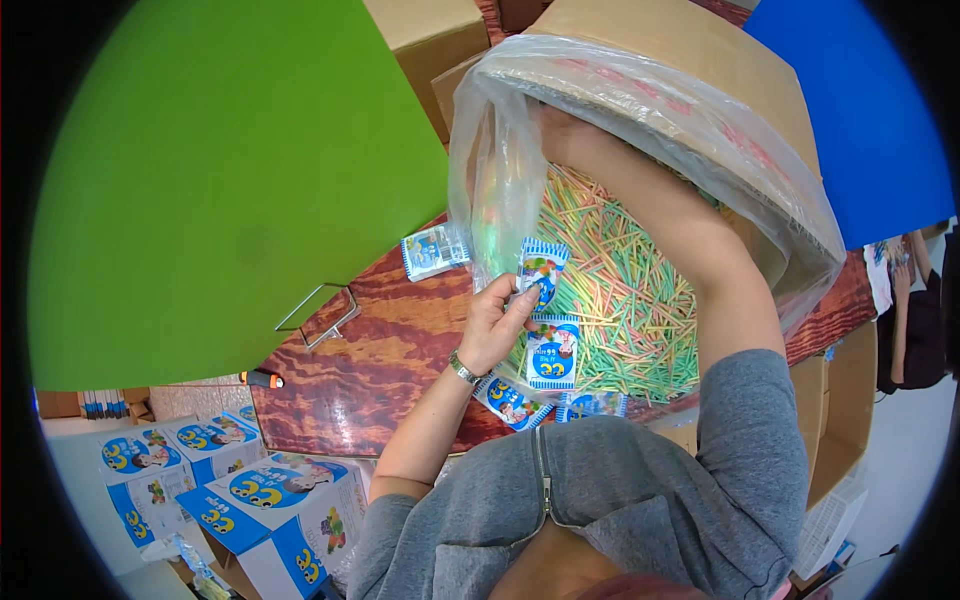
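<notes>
My left hand (493, 322) is closed on a small blue-and-white candy packet (543, 262), pinched between thumb and fingers. It is held over the near left side of a large cardboard box (680, 40) lined with a clear plastic bag (505, 130). Thin pastel candy sticks (640, 320) fill the liner. My right hand (560, 135) reaches into the far left of the box; its fingers are blurred and partly behind the plastic. Another packet (553, 352) lies just below my left hand, and two more packets, including one (512, 402), sit at the near edge.
A lone packet (434, 251) lies on the red wood-patterned table (350, 390), near a bent metal stand (322, 315). A green panel (230, 190) covers the left, a blue panel (860, 120) the far right. Printed cartons (280, 510) stand lower left. Another person (912, 320) is at right.
</notes>
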A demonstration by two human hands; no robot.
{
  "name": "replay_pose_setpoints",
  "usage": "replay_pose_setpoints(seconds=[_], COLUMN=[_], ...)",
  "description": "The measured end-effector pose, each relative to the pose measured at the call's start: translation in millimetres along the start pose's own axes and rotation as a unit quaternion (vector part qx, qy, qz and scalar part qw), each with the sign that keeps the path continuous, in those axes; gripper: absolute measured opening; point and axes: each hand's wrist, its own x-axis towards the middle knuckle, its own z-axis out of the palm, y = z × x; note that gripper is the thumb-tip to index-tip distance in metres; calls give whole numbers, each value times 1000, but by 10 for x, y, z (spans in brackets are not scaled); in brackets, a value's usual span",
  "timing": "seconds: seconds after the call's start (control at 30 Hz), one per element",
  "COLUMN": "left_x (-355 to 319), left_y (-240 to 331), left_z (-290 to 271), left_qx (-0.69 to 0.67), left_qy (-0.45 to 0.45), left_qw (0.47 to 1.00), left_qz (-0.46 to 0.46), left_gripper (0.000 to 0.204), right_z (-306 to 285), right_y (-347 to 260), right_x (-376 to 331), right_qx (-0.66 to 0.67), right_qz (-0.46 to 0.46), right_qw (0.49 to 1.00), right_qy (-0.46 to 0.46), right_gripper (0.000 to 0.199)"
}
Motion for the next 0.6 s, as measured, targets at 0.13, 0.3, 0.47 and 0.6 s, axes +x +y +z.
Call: replay_pose_setpoints(seconds=[0.13,0.3,0.47,0.6], left_x=[75,126,199,251], left_y=[3,-9,46,49], left_z=[78,8,40,64], left_qx=[-6,76,313,327], left_qy=[-6,20,104,137], left_qw=[1000,995,920,886], left_qz=[13,59,211,300], left_gripper=[18,18,12,16], right_z=[-488,-961,-1419,-1595], right_y=[185,231,-72,-301], right_x=[-429,-1211,-1622,-1684], right_qx=[143,355,399,322], right_qz=[108,97,53,-33], right_qw=[984,924,892,923], right_qy=[14,-108,-207,-210], right_gripper=[46,33,36,33])
